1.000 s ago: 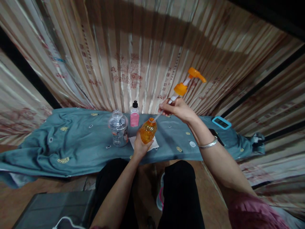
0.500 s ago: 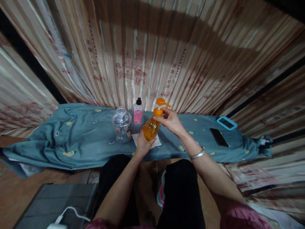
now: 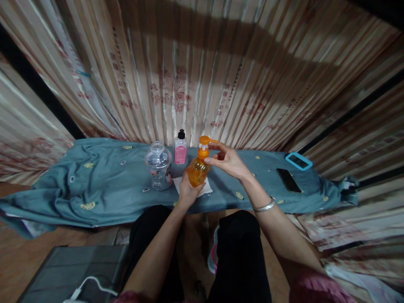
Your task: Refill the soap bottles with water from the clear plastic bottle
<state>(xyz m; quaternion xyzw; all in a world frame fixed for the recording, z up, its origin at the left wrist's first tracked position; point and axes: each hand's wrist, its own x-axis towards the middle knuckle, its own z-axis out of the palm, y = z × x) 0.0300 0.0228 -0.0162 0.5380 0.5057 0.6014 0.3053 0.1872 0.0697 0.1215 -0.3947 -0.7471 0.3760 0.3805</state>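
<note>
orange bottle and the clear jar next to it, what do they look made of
Orange bottle: likely translucent glossy plastic, since light glows through its body; the pump looks opaque plastic. Clear jar: transparent with bright highlights, glass or hard plastic, cannot tell which.

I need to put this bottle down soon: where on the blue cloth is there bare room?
Two open stretches of the blue cloth: left of the clear lidded jar, and between the right hand and the black phone. It is crowded in the middle, where the jar, the pink bottle, the white tissue and the orange pump bottle in the left hand cluster.
</note>
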